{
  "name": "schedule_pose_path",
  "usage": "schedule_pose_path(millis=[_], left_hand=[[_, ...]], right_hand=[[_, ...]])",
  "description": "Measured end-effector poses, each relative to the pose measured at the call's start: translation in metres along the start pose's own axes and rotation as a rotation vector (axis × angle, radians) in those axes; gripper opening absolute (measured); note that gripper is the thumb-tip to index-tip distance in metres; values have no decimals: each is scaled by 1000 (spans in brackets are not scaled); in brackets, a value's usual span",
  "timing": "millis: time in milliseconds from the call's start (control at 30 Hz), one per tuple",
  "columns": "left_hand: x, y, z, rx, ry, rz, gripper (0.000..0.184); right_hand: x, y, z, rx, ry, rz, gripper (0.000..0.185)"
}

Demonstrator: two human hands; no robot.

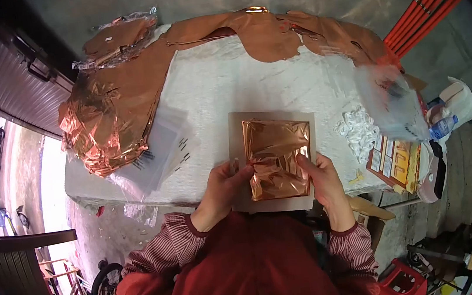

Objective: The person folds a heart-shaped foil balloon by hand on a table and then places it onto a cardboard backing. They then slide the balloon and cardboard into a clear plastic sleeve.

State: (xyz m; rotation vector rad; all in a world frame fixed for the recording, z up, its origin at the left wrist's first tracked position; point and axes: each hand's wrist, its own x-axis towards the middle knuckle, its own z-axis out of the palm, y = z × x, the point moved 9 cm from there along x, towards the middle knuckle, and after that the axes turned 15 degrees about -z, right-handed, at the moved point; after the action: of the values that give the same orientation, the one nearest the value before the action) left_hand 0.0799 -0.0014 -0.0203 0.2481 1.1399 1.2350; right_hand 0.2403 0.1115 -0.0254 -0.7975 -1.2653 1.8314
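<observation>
A shiny copper-coloured foil packet (280,168), folded into a rectangle, lies on a grey-brown card (237,141) at the front edge of the white-covered table (211,85). My left hand (220,188) grips the left side, its thumb on the foil and its fingers hidden beneath the card. On the right side, my right hand (324,181) holds the packet and card in the same way, thumb on top. Clear plastic bags (159,148) lie left of my hands. Beyond them is a heap of crinkled copper foil (107,128).
Brown foil sheets (269,37) run along the table's far edge, with a plastic-wrapped bundle (119,38) at the far left. White strings (356,130), more plastic bags (389,99), a printed box (394,166) and a bottle (444,126) are on the right. A red stool (403,283) stands lower right.
</observation>
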Motion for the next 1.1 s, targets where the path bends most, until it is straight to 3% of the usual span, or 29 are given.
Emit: schedule_pose_path(millis=[133, 333, 400, 533, 633, 700, 733, 800, 867, 1033, 1100], left_hand=[[3, 1, -3, 24, -9, 1, 24], [-7, 9, 6, 261, -62, 58, 46], [-8, 4, 4, 307, -77, -58, 62], [-9, 4, -3, 345, -56, -116, 68], [-6, 5, -15, 367, -64, -27, 70], [-17, 35, -29, 476, 138, 364, 73], [-12, 33, -29, 477, 130, 358, 73], [-7, 50, 8, 1117, 255, 666, 75], [16, 47, 31, 1275, 166, 690, 83], [43, 26, 35, 1644, 233, 705, 112], [41, 28, 37, 1670, 223, 666, 113]], right_hand=[[-2, -11, 6, -77, 37, -41, 10], [1, -4, -3, -52, 79, -74, 12], [0, -5, -2, -49, 90, -57, 12], [-3, -7, 2, -67, 126, 12, 12], [5, -5, 0, -71, 129, -56, 16], [9, -8, -3, -80, 134, -38, 16], [9, -8, -5, -90, 129, -15, 17], [14, 0, -16, -155, 59, -49, 16], [15, 8, -16, -252, -7, 63, 16], [20, 4, -10, -274, 7, 59, 17], [20, 2, -12, -251, 35, 67, 16]])
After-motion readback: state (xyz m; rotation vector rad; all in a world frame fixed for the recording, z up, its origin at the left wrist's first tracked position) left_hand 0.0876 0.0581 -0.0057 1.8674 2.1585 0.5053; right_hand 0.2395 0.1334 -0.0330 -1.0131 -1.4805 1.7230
